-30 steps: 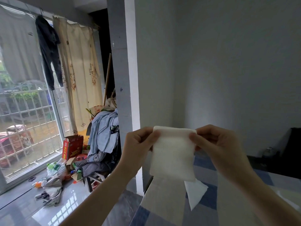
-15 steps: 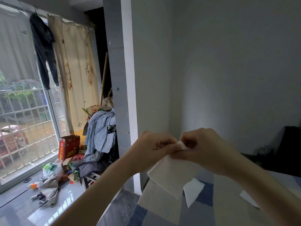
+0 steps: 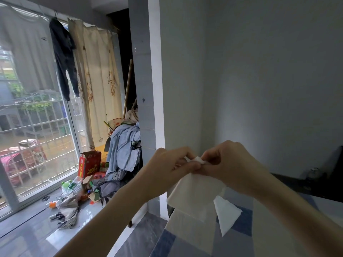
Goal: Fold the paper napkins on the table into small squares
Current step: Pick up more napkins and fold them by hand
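Napkin [image 3: 194,193] is in the air at lower centre of frame, held above the near end of the checked table [image 3: 239,243]. Left hand [image 3: 172,167] and right hand [image 3: 228,164] meet at centre frame, fingertips touching, each pinching the napkin's top edge; a small white tuft shows between them. The sheet hangs straight down from that pinch, long axis vertical, lower edge toward the bottom of frame. Both hands are equally near, since both already grip it. My read: top corners are brought together, a fold in progress, so the next move turns on the hanging lower part lining up under the pinch. A second napkin piece [image 3: 226,216], triangular, lies on the table just right of the hanging sheet.
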`<state>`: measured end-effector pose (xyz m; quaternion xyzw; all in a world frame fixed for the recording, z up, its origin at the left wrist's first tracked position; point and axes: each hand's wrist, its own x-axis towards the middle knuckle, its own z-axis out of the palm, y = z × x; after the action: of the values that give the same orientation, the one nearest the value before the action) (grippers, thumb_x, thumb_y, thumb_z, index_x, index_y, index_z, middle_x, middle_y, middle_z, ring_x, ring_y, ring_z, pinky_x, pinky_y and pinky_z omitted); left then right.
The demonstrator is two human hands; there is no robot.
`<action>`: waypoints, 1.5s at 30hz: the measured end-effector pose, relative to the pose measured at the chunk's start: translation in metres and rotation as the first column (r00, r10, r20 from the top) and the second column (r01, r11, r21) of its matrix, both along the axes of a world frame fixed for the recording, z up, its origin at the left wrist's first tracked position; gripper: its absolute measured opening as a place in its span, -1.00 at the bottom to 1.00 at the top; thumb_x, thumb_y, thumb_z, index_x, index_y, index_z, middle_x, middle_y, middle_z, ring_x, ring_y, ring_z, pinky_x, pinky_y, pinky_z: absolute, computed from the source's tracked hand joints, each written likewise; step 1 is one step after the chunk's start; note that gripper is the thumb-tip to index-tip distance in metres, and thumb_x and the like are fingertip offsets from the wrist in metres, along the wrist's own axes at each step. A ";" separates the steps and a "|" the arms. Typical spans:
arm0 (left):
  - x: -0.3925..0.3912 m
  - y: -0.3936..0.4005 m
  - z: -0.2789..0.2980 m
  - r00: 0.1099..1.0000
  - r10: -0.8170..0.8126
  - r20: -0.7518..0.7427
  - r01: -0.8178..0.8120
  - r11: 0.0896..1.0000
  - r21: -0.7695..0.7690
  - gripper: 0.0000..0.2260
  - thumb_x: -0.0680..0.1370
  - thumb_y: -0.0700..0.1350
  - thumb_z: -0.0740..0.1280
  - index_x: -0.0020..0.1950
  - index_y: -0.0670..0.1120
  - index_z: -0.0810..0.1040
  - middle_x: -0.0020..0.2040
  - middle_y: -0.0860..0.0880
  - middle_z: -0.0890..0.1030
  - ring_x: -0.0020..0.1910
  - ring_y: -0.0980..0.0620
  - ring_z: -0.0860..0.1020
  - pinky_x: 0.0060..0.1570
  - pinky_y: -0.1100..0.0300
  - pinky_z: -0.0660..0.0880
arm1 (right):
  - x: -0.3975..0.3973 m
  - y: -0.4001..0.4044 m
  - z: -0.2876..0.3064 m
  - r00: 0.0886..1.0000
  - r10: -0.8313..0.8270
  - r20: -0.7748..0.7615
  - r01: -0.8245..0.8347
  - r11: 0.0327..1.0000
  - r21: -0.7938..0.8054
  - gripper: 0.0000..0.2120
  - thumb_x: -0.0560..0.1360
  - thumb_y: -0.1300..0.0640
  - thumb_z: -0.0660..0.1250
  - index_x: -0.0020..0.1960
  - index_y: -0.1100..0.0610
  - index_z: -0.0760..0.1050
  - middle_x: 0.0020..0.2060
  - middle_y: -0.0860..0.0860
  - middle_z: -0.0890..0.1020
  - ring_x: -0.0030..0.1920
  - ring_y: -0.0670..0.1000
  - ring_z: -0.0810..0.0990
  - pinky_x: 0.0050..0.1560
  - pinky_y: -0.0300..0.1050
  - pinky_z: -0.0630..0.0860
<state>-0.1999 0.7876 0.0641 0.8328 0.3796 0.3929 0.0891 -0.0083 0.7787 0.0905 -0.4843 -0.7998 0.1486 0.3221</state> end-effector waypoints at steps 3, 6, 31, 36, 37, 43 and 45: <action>-0.008 -0.009 0.006 0.999 0.030 0.018 -0.029 0.999 -0.041 -0.77 0.50 0.22 0.23 -0.05 0.09 0.51 -0.32 0.15 0.66 -0.34 0.11 0.61 -0.27 0.18 0.54 | -0.010 -0.001 -0.001 1.000 -0.016 -0.018 0.017 0.999 0.027 -0.78 0.36 -0.18 0.44 -0.22 -0.04 0.67 -0.38 -0.09 0.67 -0.32 -0.09 0.64 -0.31 -0.23 0.60; -0.018 -0.015 0.011 0.998 0.060 0.029 -0.058 0.995 -0.075 -0.77 0.48 0.26 0.22 -0.01 0.16 0.48 -0.29 0.09 0.68 -0.36 0.05 0.61 -0.26 0.19 0.53 | -0.021 -0.003 0.000 0.998 0.012 -0.054 -0.008 0.998 0.065 -0.79 0.38 -0.18 0.42 -0.23 -0.05 0.64 -0.33 -0.05 0.68 -0.29 -0.03 0.64 -0.23 -0.16 0.62; -0.155 -0.035 0.024 0.975 0.218 -0.052 -0.224 0.958 -0.181 -0.89 0.56 0.03 0.31 -0.07 0.27 0.55 -0.17 0.35 0.61 -0.12 0.29 0.58 -0.12 0.37 0.49 | -0.137 0.002 0.006 0.920 0.186 -0.345 -0.207 0.978 -0.025 -0.75 0.39 -0.01 0.47 -0.40 0.06 0.57 -0.47 -0.09 0.61 -0.47 -0.17 0.54 -0.49 -0.35 0.42; -0.193 -0.028 0.021 0.962 0.273 0.002 -0.268 0.948 -0.171 -0.77 0.54 -0.10 0.37 -0.23 0.22 0.58 -0.40 0.26 0.58 -0.42 0.25 0.52 -0.33 0.47 0.38 | -0.156 0.014 0.014 0.909 0.170 -0.381 -0.185 0.983 -0.004 -0.78 0.40 0.00 0.46 -0.34 0.10 0.63 -0.45 -0.05 0.63 -0.45 -0.10 0.56 -0.48 -0.26 0.47; -0.200 -0.027 0.020 0.960 0.275 0.060 -0.260 0.948 -0.185 -0.81 0.53 -0.14 0.38 -0.19 0.14 0.63 -0.39 0.22 0.62 -0.42 0.25 0.56 -0.32 0.48 0.40 | -0.159 0.016 0.016 0.899 0.170 -0.404 -0.191 0.982 -0.011 -0.79 0.41 0.02 0.46 -0.34 0.10 0.63 -0.47 -0.07 0.62 -0.47 -0.14 0.54 -0.51 -0.32 0.44; -0.231 -0.014 0.015 0.808 0.359 0.468 -0.279 0.932 -0.233 -0.83 0.58 -0.23 0.27 -0.09 -0.14 0.66 -0.29 -0.16 0.68 -0.36 -0.17 0.63 -0.33 0.13 0.58 | -0.172 0.030 0.022 0.856 0.151 -0.495 -0.164 0.986 0.016 -0.83 0.41 0.03 0.46 -0.27 0.11 0.67 -0.39 0.03 0.66 -0.43 -0.09 0.57 -0.43 -0.27 0.49; -0.230 -0.005 0.016 0.728 0.364 0.581 -0.211 0.925 -0.316 -0.83 0.61 -0.16 0.22 0.05 -0.12 0.60 -0.11 -0.17 0.69 -0.17 -0.20 0.65 -0.14 0.00 0.59 | -0.179 0.033 0.022 0.847 0.166 -0.505 -0.185 0.983 0.011 -0.84 0.41 0.03 0.46 -0.26 0.11 0.67 -0.38 0.05 0.66 -0.39 0.01 0.61 -0.40 -0.10 0.56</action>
<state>-0.4304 0.7824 0.0797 0.5674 0.4953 0.6112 0.2433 -0.1877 0.8116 0.1130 -0.3596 -0.7259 0.3137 0.4954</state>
